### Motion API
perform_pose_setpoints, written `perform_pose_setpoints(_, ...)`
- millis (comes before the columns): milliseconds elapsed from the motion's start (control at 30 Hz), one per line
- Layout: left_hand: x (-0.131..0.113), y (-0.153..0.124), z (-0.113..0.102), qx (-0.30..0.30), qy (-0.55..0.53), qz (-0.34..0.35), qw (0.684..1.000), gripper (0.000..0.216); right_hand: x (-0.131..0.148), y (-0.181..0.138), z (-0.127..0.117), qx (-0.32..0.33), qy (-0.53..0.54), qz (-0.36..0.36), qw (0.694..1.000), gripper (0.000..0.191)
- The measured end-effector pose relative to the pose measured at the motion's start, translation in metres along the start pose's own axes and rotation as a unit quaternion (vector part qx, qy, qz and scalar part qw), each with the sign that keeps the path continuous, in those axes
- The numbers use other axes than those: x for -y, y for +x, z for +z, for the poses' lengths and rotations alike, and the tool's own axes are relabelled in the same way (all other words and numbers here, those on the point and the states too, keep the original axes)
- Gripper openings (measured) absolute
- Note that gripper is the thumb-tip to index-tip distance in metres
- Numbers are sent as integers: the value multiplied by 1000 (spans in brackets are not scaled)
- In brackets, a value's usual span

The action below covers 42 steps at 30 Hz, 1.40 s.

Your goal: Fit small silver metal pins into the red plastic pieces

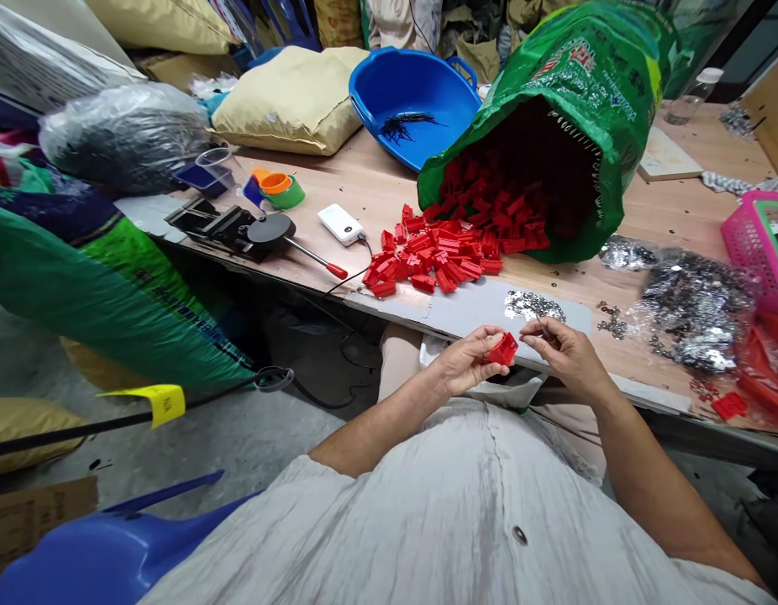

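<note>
My left hand [468, 360] is closed on a red plastic part [503, 349], a small block with an opening that faces my right hand. Close to its right, my right hand [569, 357] pinches with thumb and forefinger; whatever is between the fingertips is too small to make out. Just beyond the hands, a pile of small shiny metal pieces [533, 306] lies on a grey sheet [468, 307] along the table edge. A heap of similar red plastic parts [439, 252] spills from the mouth of a green sack [591, 92] lying on its side.
A blue basin [380, 88] holds thin black pieces. To the left are a black clamp-like device [228, 228] with a red-tipped lever and a white power bank [340, 224] with a cable. Bagged metal pieces [695, 311] and a pink basket [751, 248] stand right.
</note>
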<state>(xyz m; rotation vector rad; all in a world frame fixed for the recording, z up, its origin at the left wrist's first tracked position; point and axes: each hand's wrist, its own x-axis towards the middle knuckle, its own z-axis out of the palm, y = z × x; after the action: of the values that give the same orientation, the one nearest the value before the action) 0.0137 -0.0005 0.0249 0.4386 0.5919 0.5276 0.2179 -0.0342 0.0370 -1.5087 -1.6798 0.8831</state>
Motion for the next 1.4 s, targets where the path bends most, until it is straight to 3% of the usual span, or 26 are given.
perform_pose_setpoints(367, 13, 9, -10, 13, 61, -3, 998, 32, -8, 2, 9, 83, 78, 22, 993, 26)
perform_pose_setpoints(500, 14, 11, -8, 5, 78, -10, 997, 33, -14, 0, 12, 70, 74, 32, 994, 27)
perform_pose_setpoints(600, 13, 10, -3, -20, 151, 29, 988, 37, -19, -1, 14, 37, 95, 33, 994, 28)
perform_pose_setpoints(700, 13, 6, 1, -70, 295, 131, 944, 45, -22, -2, 16, -1, 130, 43, 991, 32)
perform_pose_setpoints(833, 16, -2, 5, -86, 494, 321, 804, 42, -24, -4, 21, -46, 135, 58, 988, 35)
perform_pose_setpoints(933, 18, -2, 2, -85, 572, 380, 722, 34, -23, -5, 26, -44, 150, 68, 985, 35)
perform_pose_setpoints(1067, 21, 4, -5, -91, 597, 453, 656, 25, -21, -7, 29, -12, 204, 91, 975, 35)
perform_pose_setpoints(1200, 23, 4, -6, -87, 597, 491, 629, 25, -22, -11, 26, 41, 258, 138, 955, 40)
perform_pose_setpoints(1400, 25, -1, -5, -90, 588, 467, 655, 24, -19, -14, 21, 77, 287, 175, 939, 42)
